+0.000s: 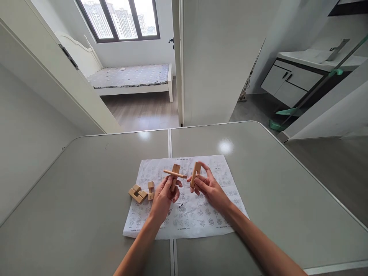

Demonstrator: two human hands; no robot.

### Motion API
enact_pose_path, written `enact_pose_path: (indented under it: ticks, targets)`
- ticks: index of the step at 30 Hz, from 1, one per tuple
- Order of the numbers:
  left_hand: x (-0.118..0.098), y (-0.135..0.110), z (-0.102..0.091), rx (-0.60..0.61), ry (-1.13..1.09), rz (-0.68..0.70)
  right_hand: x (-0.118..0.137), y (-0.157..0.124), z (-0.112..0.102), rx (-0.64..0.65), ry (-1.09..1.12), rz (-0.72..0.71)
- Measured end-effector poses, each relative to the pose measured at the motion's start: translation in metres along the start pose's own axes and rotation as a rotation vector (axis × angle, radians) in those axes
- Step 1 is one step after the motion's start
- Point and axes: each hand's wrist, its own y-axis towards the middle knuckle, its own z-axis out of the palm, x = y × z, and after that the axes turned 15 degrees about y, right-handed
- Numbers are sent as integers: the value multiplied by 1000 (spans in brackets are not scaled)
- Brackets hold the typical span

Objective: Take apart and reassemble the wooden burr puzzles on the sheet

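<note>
Above a printed sheet (198, 214) of small diagrams, my left hand (166, 193) pinches two wooden puzzle pieces: a flat notched piece (176, 168) standing up and a thin wooden stick (172, 173) lying across it. My right hand (209, 188) grips another wooden puzzle piece (196, 172), a flat bar with a notch in its side, tilted slightly. A small gap separates it from the stick's end. Left of my left hand, several interlocked wooden pieces (135, 191) lie at the sheet's edge, and a notched wooden piece (151, 186) lies beside them.
The grey table (86, 199) has a pale seam down its middle and a raised metal rim. Beyond its far edge are a door (224, 57), a bed (132, 76) under a window, and a washbasin cabinet (293, 80) at the right.
</note>
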Motion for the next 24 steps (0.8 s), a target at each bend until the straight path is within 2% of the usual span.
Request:
enact_pose_path:
  ticks: [10, 24]
  targets:
    - [-2, -1, 3, 21, -45, -34, 1, -2, -4, 57, 16, 48]
    - [2, -4, 4, 192, -53, -74, 2, -3, 3, 160, -20, -26]
